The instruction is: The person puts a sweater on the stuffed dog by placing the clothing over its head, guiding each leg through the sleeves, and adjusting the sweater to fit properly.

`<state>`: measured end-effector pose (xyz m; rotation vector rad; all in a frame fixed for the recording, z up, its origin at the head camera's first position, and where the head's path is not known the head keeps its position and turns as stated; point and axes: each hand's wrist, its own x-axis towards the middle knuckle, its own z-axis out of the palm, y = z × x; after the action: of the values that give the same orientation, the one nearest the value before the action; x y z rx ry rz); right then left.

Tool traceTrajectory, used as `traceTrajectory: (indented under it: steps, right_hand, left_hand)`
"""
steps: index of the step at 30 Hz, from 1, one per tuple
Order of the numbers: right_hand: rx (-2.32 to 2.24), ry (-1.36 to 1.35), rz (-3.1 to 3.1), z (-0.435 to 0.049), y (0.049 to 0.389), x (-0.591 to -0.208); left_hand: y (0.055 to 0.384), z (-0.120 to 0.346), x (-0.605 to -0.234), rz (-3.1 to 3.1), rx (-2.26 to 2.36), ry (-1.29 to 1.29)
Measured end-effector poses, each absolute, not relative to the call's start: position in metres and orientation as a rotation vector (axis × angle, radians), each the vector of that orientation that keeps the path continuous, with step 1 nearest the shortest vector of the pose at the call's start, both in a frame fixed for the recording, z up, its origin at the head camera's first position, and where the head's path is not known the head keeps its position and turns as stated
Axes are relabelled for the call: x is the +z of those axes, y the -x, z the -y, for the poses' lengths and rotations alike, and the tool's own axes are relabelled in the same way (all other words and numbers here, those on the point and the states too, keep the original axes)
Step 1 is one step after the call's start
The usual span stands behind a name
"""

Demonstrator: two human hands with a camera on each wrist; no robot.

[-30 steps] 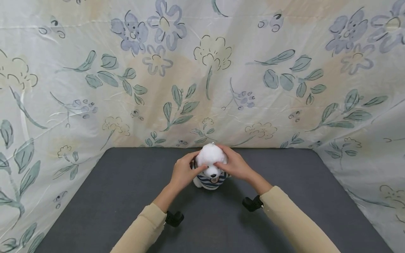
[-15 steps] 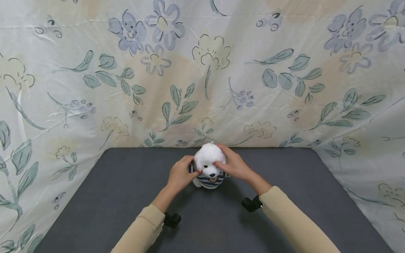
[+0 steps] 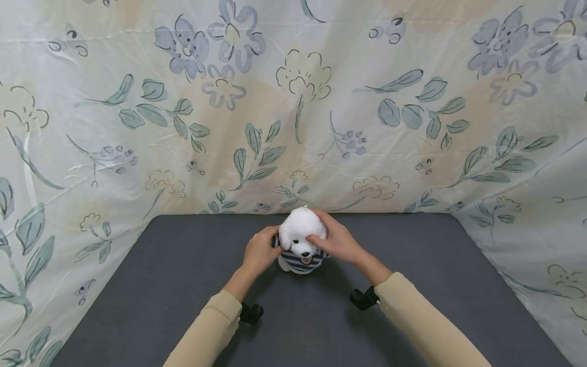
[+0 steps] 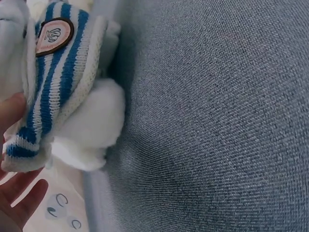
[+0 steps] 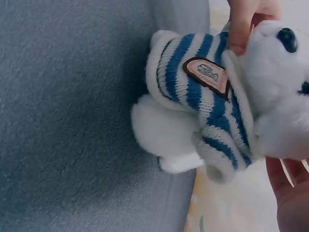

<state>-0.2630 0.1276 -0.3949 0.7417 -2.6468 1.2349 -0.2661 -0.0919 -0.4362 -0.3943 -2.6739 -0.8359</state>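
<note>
A white plush dog in a blue-and-white striped knit sweater sits upright near the table's far edge, facing me. My left hand holds it at the side, thumb at the collar and fingers behind the striped sleeve. On the other side my right hand grips the head, thumb over the face near one eye and fingers reaching around the side. A small badge with a dark border shows on the sweater's chest. The dog's white hind paw is down at the tabletop.
The dark grey table spreads out in front and to both sides. Behind it hangs a floral cloth. Black devices are strapped at both wrists, below the beige sleeves.
My left hand has slid down from the dog's face to its side and sleeve, uncovering one eye and ear. The right hand keeps its grip on the head.
</note>
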Motion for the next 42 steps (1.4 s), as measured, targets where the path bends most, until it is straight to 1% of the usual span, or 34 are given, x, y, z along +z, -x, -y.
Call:
traceTrajectory:
  steps: [9,13,21,30,35,42]
  right_hand:
    - [1.305,-0.76,2.692,-0.142,0.261,-0.416]
    - [1.235,-0.788,2.715,-0.148,0.262,-0.43]
    - [1.24,-0.807,2.631,-0.14,0.267,-0.445]
    - [1.211,-0.545,2.642,-0.128,0.266,-0.447]
    - [1.217,-0.516,2.618,-0.127,0.262,-0.445]
    - [1.419,-0.441,2.618,-0.125,0.246,-0.43]
  left_hand:
    - [0.265,0.095,-0.434,2.691,-0.926,0.408]
    - [0.265,0.096,-0.435,2.681,-0.994,0.443]
    - [0.269,0.088,-0.443,2.671,-1.079,0.455]
    - [0.266,0.079,-0.443,2.614,-1.021,0.39]
    - [0.261,0.081,-0.439,2.532,-1.025,0.444]
    - [0.254,0.087,-0.431,2.437,-1.315,0.542]
